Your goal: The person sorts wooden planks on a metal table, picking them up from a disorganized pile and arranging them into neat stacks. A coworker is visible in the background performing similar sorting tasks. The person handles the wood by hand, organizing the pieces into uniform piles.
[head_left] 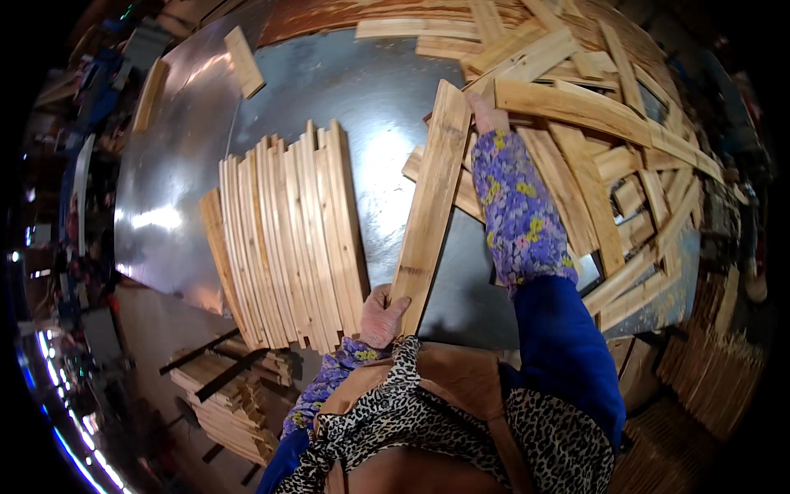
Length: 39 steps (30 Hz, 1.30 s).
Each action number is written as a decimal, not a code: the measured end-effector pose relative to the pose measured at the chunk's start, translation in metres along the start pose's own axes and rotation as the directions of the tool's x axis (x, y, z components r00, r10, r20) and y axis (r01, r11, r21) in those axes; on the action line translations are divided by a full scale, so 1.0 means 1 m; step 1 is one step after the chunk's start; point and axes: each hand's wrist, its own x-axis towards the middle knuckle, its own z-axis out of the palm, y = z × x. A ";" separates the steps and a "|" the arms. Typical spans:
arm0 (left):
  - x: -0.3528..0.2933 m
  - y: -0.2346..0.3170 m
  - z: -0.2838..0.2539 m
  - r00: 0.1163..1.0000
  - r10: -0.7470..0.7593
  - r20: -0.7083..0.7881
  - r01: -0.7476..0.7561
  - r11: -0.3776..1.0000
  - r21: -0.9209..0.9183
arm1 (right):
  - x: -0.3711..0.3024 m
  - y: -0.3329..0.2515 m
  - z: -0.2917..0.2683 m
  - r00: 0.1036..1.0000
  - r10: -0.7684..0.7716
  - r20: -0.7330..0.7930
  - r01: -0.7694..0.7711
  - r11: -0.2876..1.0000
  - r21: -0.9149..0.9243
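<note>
A long wooden board (pixel 432 198) slants away from my body over the metal tabletop. My left hand (pixel 384 319) is closed around its near end, with the thumb lying on the upper face. At the board's far end is my right hand (pixel 489 114), between that board's edge and the end of another plank (pixel 568 107). The fingers there are mostly hidden, so I cannot tell which piece they grip. To the left of the held board, a row of narrow boards (pixel 288 239) stands side by side, their ends uneven.
Loose boards (pixel 576 181) lie crisscrossed in a heap across the table's right side. Two short pieces, one a board (pixel 244 62), lie at the far left of the metal tabletop (pixel 185 181). Stacked wood (pixel 226 403) sits below the table's left edge; more stacks (pixel 712 354) stand at lower right.
</note>
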 end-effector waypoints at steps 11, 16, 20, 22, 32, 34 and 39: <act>0.001 0.004 0.017 0.981 0.070 -0.180 -0.110 0.969 -0.222 | -0.012 0.014 0.087 0.957 0.009 0.289 -0.058 0.985 0.160; 0.007 -0.007 0.011 0.975 0.116 -0.189 -0.150 0.972 -0.179 | -0.065 0.030 0.049 0.931 -0.030 0.364 -0.327 0.376 0.867; 0.012 -0.001 0.018 0.969 0.090 -0.228 -0.120 0.985 -0.123 | -0.014 0.035 -0.027 0.967 0.166 0.193 -0.254 0.653 0.714; 0.014 0.005 0.009 0.971 0.090 -0.219 -0.109 0.991 -0.074 | -0.021 0.034 -0.036 0.980 0.078 0.182 -0.182 0.725 0.665; 0.004 0.008 -0.002 0.936 0.179 -0.304 -0.150 0.982 0.117 | -0.125 0.038 -0.007 0.918 0.037 0.396 -0.148 0.955 0.255; -0.004 0.000 -0.011 0.925 0.200 -0.323 -0.154 0.975 0.162 | -0.116 0.050 -0.004 0.862 0.079 0.501 -0.188 0.968 0.169; -0.016 -0.005 -0.068 0.896 0.208 -0.393 -0.189 0.978 0.085 | -0.141 0.031 0.056 0.986 0.003 0.165 0.042 0.963 -0.267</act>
